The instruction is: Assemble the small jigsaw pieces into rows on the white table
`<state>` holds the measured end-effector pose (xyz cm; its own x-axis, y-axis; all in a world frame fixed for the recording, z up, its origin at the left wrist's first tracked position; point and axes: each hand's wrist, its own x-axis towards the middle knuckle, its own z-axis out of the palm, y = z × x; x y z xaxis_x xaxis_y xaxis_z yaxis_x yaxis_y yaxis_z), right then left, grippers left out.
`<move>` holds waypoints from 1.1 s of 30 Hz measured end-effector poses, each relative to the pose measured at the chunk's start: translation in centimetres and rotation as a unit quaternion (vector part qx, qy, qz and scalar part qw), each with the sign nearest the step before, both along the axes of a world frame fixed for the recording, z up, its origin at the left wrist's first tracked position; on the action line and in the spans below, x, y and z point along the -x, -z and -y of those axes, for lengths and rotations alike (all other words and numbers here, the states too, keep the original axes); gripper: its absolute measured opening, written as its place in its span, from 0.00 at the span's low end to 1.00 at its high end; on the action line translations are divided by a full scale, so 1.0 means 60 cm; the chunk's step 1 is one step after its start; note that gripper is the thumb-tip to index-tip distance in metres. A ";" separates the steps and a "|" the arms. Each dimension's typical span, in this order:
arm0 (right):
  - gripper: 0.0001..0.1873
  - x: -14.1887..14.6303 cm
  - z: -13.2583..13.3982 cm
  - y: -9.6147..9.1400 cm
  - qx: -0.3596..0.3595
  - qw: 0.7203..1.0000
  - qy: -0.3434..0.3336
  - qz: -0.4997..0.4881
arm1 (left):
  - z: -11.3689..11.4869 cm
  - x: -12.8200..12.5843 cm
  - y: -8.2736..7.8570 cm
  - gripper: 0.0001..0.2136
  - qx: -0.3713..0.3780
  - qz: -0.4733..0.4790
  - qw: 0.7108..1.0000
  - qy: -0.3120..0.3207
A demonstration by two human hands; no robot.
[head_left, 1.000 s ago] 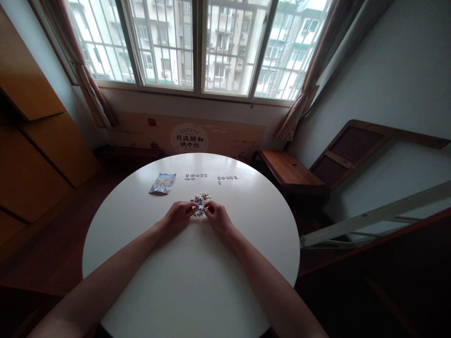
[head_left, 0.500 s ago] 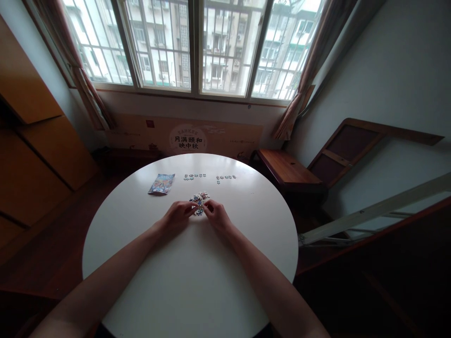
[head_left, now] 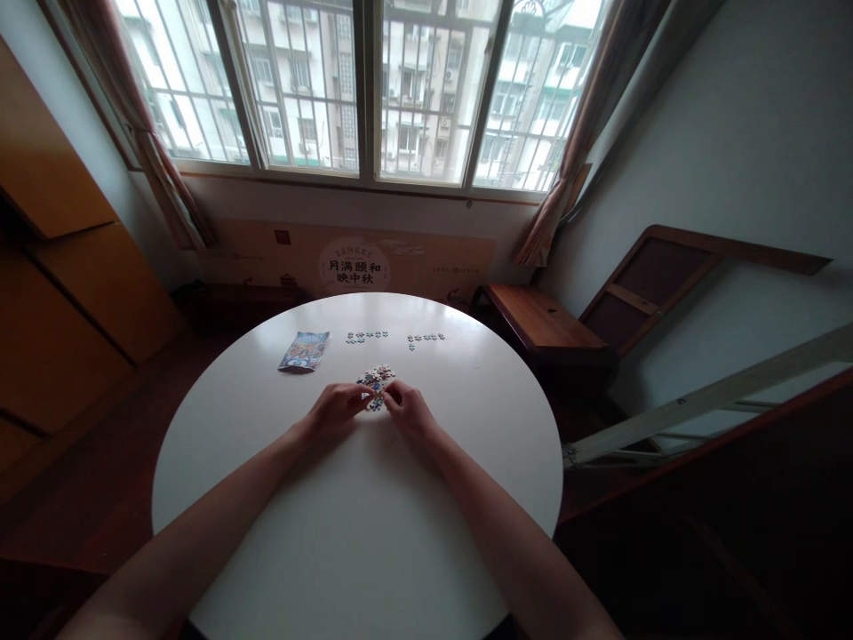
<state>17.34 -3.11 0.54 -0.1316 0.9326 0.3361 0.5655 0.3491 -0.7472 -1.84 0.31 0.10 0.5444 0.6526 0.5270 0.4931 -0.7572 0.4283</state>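
A small heap of jigsaw puzzle pieces point(head_left: 377, 375) lies on the round white table point(head_left: 360, 516), between and just beyond my hands. My left hand point(head_left: 338, 402) is at the heap's left side, thumb and forefinger pinched over its near part. From the right, my right hand point(head_left: 405, 404) meets it with fingertips drawn together in the same way. The fingertips of both hands almost touch, seemingly around a puzzle piece too small to make out clearly. Behind the heap, a row of loose pieces point(head_left: 366, 336) lies to the left and another row point(head_left: 426, 338) to the right.
A colourful printed packet point(head_left: 304, 352) lies on the table to the left of the heap. Beyond the table's right edge stands a low wooden bench point(head_left: 543, 318). A pale metal frame point(head_left: 680, 404) slants along the right side. Orange cabinets point(head_left: 67, 293) line the left.
Both hands stay over the near side of the heap, with their fingertips slightly closer together. The whole view has shifted a little; the rows and packet lie as before.
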 end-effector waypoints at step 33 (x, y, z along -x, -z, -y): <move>0.09 0.001 0.004 -0.003 -0.016 1.000 -0.004 0.017 | 0.004 -0.001 -0.005 0.11 0.014 -0.018 1.000 -0.020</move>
